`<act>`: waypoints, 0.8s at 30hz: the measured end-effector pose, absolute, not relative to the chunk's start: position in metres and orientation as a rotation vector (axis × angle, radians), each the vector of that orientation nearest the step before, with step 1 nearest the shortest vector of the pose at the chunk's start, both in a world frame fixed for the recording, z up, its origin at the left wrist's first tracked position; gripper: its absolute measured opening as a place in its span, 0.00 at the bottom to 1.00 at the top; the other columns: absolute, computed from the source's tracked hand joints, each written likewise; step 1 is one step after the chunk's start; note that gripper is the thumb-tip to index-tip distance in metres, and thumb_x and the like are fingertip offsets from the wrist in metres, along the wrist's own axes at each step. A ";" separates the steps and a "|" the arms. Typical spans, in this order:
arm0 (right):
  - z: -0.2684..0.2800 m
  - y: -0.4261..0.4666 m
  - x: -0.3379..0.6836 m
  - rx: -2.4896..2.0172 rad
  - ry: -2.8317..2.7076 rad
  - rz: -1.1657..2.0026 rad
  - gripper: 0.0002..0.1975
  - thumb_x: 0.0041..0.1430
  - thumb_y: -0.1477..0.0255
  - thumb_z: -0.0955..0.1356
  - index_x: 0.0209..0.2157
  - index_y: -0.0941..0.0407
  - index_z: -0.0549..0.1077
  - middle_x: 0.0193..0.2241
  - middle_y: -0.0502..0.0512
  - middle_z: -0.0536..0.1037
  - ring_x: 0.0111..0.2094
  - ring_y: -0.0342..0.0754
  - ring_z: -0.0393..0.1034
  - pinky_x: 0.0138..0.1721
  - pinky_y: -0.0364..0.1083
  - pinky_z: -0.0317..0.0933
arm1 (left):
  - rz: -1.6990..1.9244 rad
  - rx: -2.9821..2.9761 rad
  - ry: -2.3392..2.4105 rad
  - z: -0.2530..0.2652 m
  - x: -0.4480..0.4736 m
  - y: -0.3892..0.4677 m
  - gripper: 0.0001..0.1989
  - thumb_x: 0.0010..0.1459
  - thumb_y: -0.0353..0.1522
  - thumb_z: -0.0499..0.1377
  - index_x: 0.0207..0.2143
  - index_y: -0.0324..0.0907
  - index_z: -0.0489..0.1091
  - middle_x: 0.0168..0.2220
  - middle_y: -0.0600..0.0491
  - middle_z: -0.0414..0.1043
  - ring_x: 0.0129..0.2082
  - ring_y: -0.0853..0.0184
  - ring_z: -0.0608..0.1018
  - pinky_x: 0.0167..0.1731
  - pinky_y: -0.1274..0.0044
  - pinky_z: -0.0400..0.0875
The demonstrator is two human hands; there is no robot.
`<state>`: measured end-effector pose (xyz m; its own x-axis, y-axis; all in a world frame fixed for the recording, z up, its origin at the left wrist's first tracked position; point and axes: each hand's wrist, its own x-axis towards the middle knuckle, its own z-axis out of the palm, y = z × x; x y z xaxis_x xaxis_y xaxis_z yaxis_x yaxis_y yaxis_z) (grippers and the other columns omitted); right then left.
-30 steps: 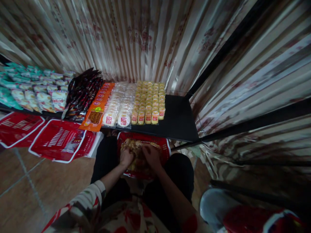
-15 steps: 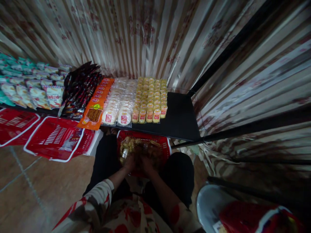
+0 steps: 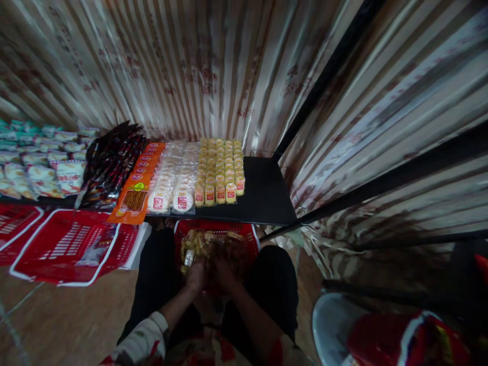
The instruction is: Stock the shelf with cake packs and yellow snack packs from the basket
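Note:
Between my knees stands a red basket (image 3: 249, 235) with small yellow-wrapped snack packs (image 3: 199, 240) in its left part. Both hands reach down into it, close together. My left hand (image 3: 196, 274) is curled at the packs, its fingertips hidden; what it holds cannot be made out. Just to its right, my right hand (image 3: 224, 270) is in deep shadow over the darker packs (image 3: 235, 251), and its fingers do not show clearly. Above the basket, upright rows of yellow-wrapped packs (image 3: 220, 175) stand on the black shelf (image 3: 263, 195).
Left of these rows are round white crackers (image 3: 182, 201), an orange snack bag (image 3: 133, 195), dark packets (image 3: 110, 168) and white-and-teal bags (image 3: 68, 175). More red baskets (image 3: 64, 239) sit below at left. Black bars (image 3: 316, 81) frame the shelf's right end. A grey stool (image 3: 331, 320) is at lower right.
My view has shifted, so the shelf and basket sit lower and further left. Both hands remain in the basket, close together; no pack has visibly left it.

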<state>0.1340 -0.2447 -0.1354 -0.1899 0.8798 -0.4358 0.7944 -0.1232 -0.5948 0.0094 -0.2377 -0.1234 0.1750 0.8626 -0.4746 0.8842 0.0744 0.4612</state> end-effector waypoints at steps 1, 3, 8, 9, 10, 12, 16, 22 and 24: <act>-0.135 -0.245 0.135 -1.910 -2.002 1.192 0.18 0.56 0.79 0.59 0.46 0.59 0.72 0.46 0.63 0.73 0.48 0.50 0.67 0.49 0.46 0.58 | -0.049 1.807 1.673 -0.118 0.009 -0.238 0.18 0.52 0.21 0.47 0.41 0.39 0.71 0.41 0.45 0.73 0.45 0.62 0.74 0.46 0.76 0.64; -0.133 -0.246 0.138 -1.895 -2.003 1.156 0.18 0.55 0.79 0.61 0.46 0.59 0.72 0.47 0.63 0.72 0.47 0.51 0.68 0.49 0.46 0.58 | -0.055 1.871 1.676 -0.106 0.009 -0.237 0.19 0.51 0.22 0.48 0.43 0.39 0.70 0.43 0.44 0.72 0.48 0.61 0.72 0.48 0.75 0.63; -0.117 -0.245 0.148 -1.848 -2.020 1.092 0.18 0.51 0.76 0.65 0.46 0.56 0.72 0.47 0.60 0.74 0.49 0.53 0.66 0.51 0.49 0.56 | -0.066 1.912 1.584 -0.066 0.005 -0.230 0.20 0.52 0.22 0.48 0.47 0.37 0.68 0.46 0.42 0.70 0.47 0.61 0.72 0.48 0.74 0.63; -0.112 -0.245 0.151 -1.809 -2.010 1.088 0.19 0.51 0.76 0.65 0.47 0.56 0.72 0.47 0.60 0.73 0.50 0.53 0.65 0.52 0.49 0.56 | -0.073 1.932 1.561 -0.057 0.005 -0.227 0.21 0.51 0.22 0.48 0.48 0.37 0.67 0.46 0.42 0.69 0.47 0.61 0.72 0.48 0.74 0.63; -0.108 -0.246 0.153 -1.770 -1.992 1.085 0.20 0.52 0.76 0.65 0.49 0.56 0.71 0.49 0.60 0.73 0.51 0.53 0.65 0.53 0.49 0.55 | -0.082 1.957 1.539 -0.048 0.006 -0.224 0.22 0.51 0.21 0.49 0.48 0.37 0.67 0.47 0.42 0.69 0.47 0.61 0.72 0.47 0.74 0.63; -0.098 -0.247 0.158 -1.711 -1.947 1.090 0.21 0.52 0.76 0.65 0.49 0.56 0.70 0.49 0.59 0.73 0.51 0.52 0.66 0.52 0.49 0.56 | -0.097 2.011 1.503 -0.030 0.009 -0.218 0.23 0.50 0.21 0.49 0.49 0.39 0.67 0.47 0.43 0.68 0.46 0.61 0.72 0.47 0.73 0.64; -0.077 -0.245 0.171 -1.665 -1.862 1.077 0.17 0.51 0.76 0.64 0.44 0.55 0.74 0.41 0.57 0.78 0.42 0.51 0.71 0.46 0.49 0.62 | -0.015 2.105 1.450 -0.003 0.023 -0.207 0.19 0.54 0.24 0.48 0.45 0.43 0.70 0.45 0.46 0.67 0.43 0.61 0.73 0.44 0.73 0.66; -0.042 -0.224 0.206 -1.594 -1.583 0.948 0.16 0.53 0.69 0.64 0.45 0.54 0.72 0.36 0.54 0.78 0.36 0.49 0.72 0.40 0.47 0.66 | 0.590 2.003 1.394 0.017 0.056 -0.195 0.26 0.58 0.30 0.48 0.59 0.42 0.53 0.51 0.45 0.61 0.48 0.64 0.70 0.50 0.72 0.65; -0.033 -0.214 0.219 -1.595 -1.475 0.903 0.17 0.53 0.67 0.65 0.45 0.54 0.72 0.34 0.53 0.78 0.32 0.48 0.72 0.36 0.46 0.67 | 0.800 1.935 1.300 0.019 0.068 -0.193 0.26 0.58 0.29 0.47 0.59 0.39 0.50 0.53 0.43 0.58 0.46 0.65 0.71 0.49 0.70 0.67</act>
<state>0.2192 -0.2144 -0.0328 0.0792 0.9969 0.0013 0.4522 -0.0348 -0.8912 0.0679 -0.1930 0.0186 0.3172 0.9403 0.1232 0.5337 -0.2844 0.7964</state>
